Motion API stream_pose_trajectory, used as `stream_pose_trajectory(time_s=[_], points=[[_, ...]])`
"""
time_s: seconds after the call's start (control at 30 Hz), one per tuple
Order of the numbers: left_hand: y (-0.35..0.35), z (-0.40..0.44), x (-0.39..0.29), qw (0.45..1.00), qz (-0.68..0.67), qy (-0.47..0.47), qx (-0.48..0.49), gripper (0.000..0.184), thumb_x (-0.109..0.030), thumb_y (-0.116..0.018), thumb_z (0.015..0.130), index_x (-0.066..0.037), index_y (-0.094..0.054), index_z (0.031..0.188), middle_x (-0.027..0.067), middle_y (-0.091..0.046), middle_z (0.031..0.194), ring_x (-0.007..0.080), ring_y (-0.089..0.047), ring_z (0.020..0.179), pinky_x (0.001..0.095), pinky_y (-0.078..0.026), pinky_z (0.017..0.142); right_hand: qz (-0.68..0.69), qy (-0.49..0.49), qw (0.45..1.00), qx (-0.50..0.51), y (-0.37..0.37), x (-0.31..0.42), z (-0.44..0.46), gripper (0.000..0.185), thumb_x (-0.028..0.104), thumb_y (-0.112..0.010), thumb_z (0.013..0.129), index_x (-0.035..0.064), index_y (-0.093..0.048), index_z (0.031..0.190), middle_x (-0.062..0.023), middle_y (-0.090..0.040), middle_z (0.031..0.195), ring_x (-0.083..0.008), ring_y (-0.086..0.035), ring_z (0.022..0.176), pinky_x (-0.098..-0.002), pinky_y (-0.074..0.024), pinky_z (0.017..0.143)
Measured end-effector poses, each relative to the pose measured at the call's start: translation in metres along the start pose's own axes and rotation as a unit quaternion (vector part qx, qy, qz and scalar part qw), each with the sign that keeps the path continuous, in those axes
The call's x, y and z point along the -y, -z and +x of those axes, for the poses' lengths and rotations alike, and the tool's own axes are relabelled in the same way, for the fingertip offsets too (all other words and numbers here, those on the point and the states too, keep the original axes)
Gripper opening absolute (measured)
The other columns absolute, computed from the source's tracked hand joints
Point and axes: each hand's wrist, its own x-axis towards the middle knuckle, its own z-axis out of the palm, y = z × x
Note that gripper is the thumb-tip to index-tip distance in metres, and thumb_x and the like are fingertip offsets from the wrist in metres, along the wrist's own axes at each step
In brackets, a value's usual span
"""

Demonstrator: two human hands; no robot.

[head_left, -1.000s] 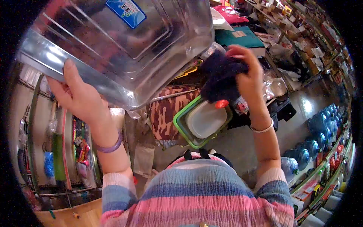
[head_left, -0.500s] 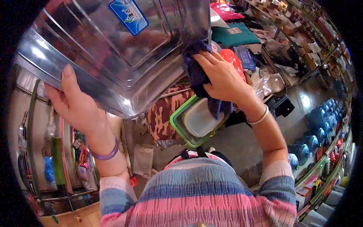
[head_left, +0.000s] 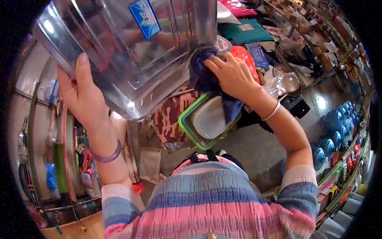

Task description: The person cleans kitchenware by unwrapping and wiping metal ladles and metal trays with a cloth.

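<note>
A large clear plastic storage box [head_left: 119,67] with a blue label [head_left: 144,19] is held up tilted before me. My left hand [head_left: 84,97] grips its left rim, thumb on the outer wall and fingers around the edge. My right hand [head_left: 234,75] is closed on a dark blue cloth [head_left: 203,71], bunched against the box's right side, with one end hanging down. Below the cloth lies a green-rimmed container [head_left: 187,126] with a white lid-like piece [head_left: 209,121] inside it, partly covered by the hanging cloth.
A camouflage-patterned cloth [head_left: 169,119] lies under the box. Red plastic [head_left: 246,59], a teal packet [head_left: 246,31] and clear bags crowd the surface at right. Blue water bottles [head_left: 326,147] line the floor at right; goods hang on racks [head_left: 51,159] at left.
The box has turned slightly and shifted, its left rim rising with my left hand. My right hand and the cloth have moved a little down, and a round lid shows behind the cloth.
</note>
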Motion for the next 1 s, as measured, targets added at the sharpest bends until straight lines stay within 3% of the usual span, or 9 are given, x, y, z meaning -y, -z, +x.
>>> stream_pose_trajectory(time_s=[0.07,0.23,0.33,0.5,0.6,0.77,0.87,0.93,1.0], points=[[-0.002,0.003,-0.001,0.999,-0.010,0.010,-0.051,0.021,-0.010,-0.056,0.085,0.001,-0.056,0.103,0.0027,-0.058,0.095,0.0091,-0.050,0.084,0.0243,-0.039,0.077,-0.094,0.043,0.988,-0.118,-0.006,-0.002,0.000,0.057,0.003,-0.060,0.060,0.0052,-0.048,0.116,-0.0106,-0.053,0.111,-0.0269,-0.054,0.085,-0.0343,-0.0470,0.068],[-0.003,-0.003,-0.004,0.998,-0.031,-0.010,-0.055,0.023,-0.010,-0.056,0.085,0.001,-0.055,0.106,0.0020,-0.058,0.095,0.0084,-0.050,0.083,0.0243,-0.039,0.077,0.315,0.031,0.948,-0.021,-0.016,0.004,-0.003,0.072,0.013,-0.063,0.061,-0.0003,-0.034,0.125,-0.0220,-0.043,0.124,-0.0369,-0.045,0.112,-0.0397,-0.0409,0.091],[-0.002,-0.005,-0.001,0.999,-0.028,-0.013,-0.045,0.024,-0.011,-0.056,0.085,0.000,-0.055,0.106,0.0018,-0.058,0.095,0.0083,-0.050,0.083,0.0239,-0.038,0.077,0.342,0.069,0.937,-0.034,-0.019,0.006,-0.007,0.073,0.011,-0.061,0.060,-0.0023,-0.033,0.126,-0.0236,-0.045,0.121,-0.0375,-0.044,0.113,-0.0384,-0.0378,0.095],[0.002,-0.004,0.004,0.999,0.001,-0.021,-0.044,0.022,-0.012,-0.056,0.085,0.000,-0.056,0.104,0.0018,-0.059,0.094,0.0080,-0.050,0.083,0.0233,-0.038,0.075,0.424,0.102,0.900,-0.001,-0.014,-0.002,-0.010,0.066,0.006,-0.058,0.058,-0.0008,-0.040,0.121,-0.0202,-0.049,0.117,-0.0319,-0.048,0.112,-0.0353,-0.0378,0.094],[0.007,-0.002,0.008,0.998,0.042,-0.020,-0.034,0.030,-0.013,-0.057,0.083,0.001,-0.054,0.110,0.0090,-0.056,0.106,0.0188,-0.053,0.091,0.0311,-0.041,0.082,0.529,0.092,0.843,-0.004,-0.021,-0.010,-0.020,0.056,0.004,-0.057,0.058,-0.0017,-0.047,0.113,-0.0164,-0.055,0.106,-0.0257,-0.052,0.104,-0.0324,-0.0390,0.090],[0.010,0.011,0.007,0.993,-0.013,0.039,-0.108,0.021,-0.010,-0.056,0.085,0.001,-0.057,0.102,0.0027,-0.059,0.092,0.0089,-0.051,0.080,0.0239,-0.040,0.073,0.584,0.075,0.793,0.155,-0.015,-0.020,-0.033,0.035,0.000,-0.057,0.060,-0.0034,-0.056,0.095,-0.0098,-0.060,0.090,-0.0169,-0.055,0.090,-0.0292,-0.0411,0.084],[0.012,0.017,0.004,0.993,-0.025,0.028,-0.114,0.019,-0.010,-0.056,0.084,0.001,-0.056,0.100,0.0032,-0.059,0.090,0.0093,-0.052,0.079,0.0242,-0.041,0.072,0.612,-0.003,0.784,0.106,0.014,-0.020,-0.043,0.039,0.000,-0.057,0.061,-0.0029,-0.055,0.100,-0.0100,-0.060,0.095,-0.0158,-0.054,0.093,-0.0297,-0.0412,0.085],[0.014,0.014,0.009,0.995,-0.020,0.015,-0.100,0.018,-0.010,-0.056,0.084,0.000,-0.057,0.099,0.0030,-0.059,0.090,0.0091,-0.052,0.080,0.0241,-0.041,0.072,0.672,-0.052,0.721,-0.160,0.038,0.004,-0.040,0.044,0.002,-0.058,0.063,-0.0019,-0.052,0.106,-0.0110,-0.058,0.102,-0.0169,-0.054,0.097,-0.0306,-0.0411,0.085],[0.001,0.006,0.001,0.996,-0.021,0.001,-0.081,0.017,-0.009,-0.056,0.084,0.001,-0.057,0.098,0.0026,-0.059,0.090,0.0086,-0.051,0.080,0.0235,-0.040,0.073,0.298,0.026,0.904,-0.306,0.060,0.012,-0.010,0.047,0.008,-0.061,0.059,0.0065,-0.055,0.106,-0.0131,-0.053,0.108,-0.0304,-0.054,0.097,-0.0340,-0.0448,0.084]])
